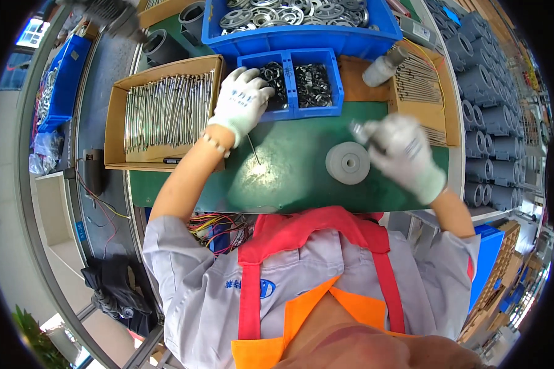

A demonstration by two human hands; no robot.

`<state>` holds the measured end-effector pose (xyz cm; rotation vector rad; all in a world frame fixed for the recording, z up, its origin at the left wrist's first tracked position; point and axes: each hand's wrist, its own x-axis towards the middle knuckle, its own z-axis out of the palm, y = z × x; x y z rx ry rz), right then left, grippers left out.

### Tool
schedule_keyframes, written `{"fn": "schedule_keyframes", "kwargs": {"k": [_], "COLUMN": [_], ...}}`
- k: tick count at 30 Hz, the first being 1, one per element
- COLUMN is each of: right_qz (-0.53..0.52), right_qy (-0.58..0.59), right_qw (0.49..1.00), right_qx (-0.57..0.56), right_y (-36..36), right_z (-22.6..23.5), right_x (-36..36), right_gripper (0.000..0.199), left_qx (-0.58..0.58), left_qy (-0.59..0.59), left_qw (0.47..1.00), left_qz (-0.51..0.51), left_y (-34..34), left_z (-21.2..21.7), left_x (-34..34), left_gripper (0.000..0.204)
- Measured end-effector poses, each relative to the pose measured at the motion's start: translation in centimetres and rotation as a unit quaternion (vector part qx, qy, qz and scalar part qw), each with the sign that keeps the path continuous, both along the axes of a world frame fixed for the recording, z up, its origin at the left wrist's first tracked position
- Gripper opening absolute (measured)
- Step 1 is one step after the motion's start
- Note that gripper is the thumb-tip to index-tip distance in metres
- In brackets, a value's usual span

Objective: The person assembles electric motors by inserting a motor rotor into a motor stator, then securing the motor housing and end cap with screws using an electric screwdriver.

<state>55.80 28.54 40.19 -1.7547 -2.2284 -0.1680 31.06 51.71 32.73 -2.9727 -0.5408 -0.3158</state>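
Observation:
My left hand (242,98), in a white glove, bends over the left edge of a blue two-compartment bin (316,113), its fingertips beside small black parts (276,77). From under its palm a thin metal rod (253,149) slants down toward the green tabletop; the grip itself is hidden. My right hand (406,150), also gloved and smeared by motion, closes on a small shiny metal piece (358,130) whose kind I cannot make out. Just left of that hand, a round white plastic block (348,163) with a central hole sits on the table.
Long metal rods fill a cardboard box (118,123) at left; another rod box (450,123) stands at right. Behind the small bin, a large blue crate (301,42) holds metal rings. A bottle (380,71) is at back right. Grey cylindrical housings (480,86) are stacked beyond the table.

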Motion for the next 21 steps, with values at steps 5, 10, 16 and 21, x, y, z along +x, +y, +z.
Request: {"fn": "schedule_keyframes", "kwargs": {"k": [5,10,16,21], "right_qz": [-0.012,-0.044,-0.412,-0.766], "right_qy": [0.034,0.246,0.082,0.053], "right_qw": [0.997,0.964,0.871,0.596], "right_qx": [-0.071,0.094,0.253,0.234], "right_y": [-6.6,-11.3,-28.8,-50.7], "right_z": [-5.6,-4.7,1.6,-3.9], "right_x": [-4.7,-1.7,7.4,18.2], "right_gripper": [0.034,0.038,0.026,0.035], "left_qx": [0.036,0.037,0.0,-0.159], "left_qy": [0.071,-0.017,0.0,-0.073], "left_qw": [0.995,0.999,1.0,0.981], "left_qz": [-0.053,-0.009,0.011,0.085], "left_y": [0.7,1.9,3.3,4.5], "left_z": [-1.9,-3.6,-4.4,-5.9], "left_x": [5.1,1.7,0.0,2.0], "left_gripper": [0.02,0.023,0.025,0.027]}}
